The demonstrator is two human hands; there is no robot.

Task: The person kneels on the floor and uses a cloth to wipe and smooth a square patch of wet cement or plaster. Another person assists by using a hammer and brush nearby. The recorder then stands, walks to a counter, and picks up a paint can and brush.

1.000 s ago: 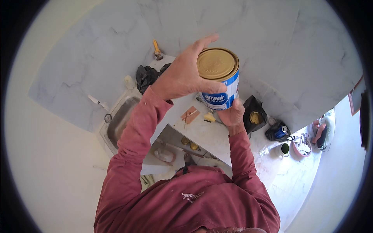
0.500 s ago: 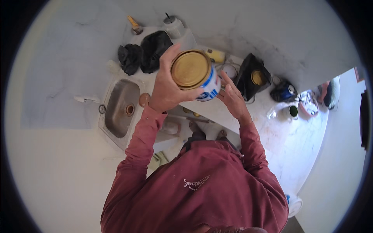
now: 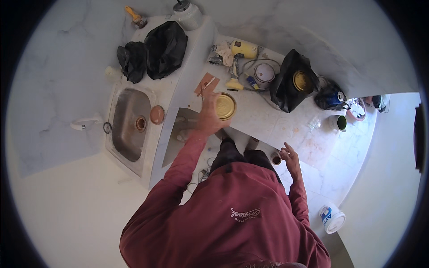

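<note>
Now the right hand (image 3: 291,160) has dropped away from the work and is down in front of the desk (image 3: 279,129), its grip loosely spread, with nothing visible in it. A second ago it was propping the gold-lidded can (image 3: 226,106) from below, so the left hand (image 3: 208,118) alone has charge of that can at this moment. The left grip is wrapped around the can's side, thumb and fingers pressed to it.

The can has also come lower, away from the camera. Its label, which showed earlier, is out of sight, and only the lid faces up, seemingly seated. It sits in view over the desk's front edge, near the inner corner; whether it touches the surface cannot be told.

Just beyond lies a terracotta square (image 3: 202,85), then a yellow-based hand tool (image 3: 234,84) and a yellow power tool (image 3: 244,49). To the right, a black bag (image 3: 285,73) stands open around another gold-lidded tin (image 3: 302,81). Farthest off, a brush (image 3: 135,17) leans by the wall.
</note>
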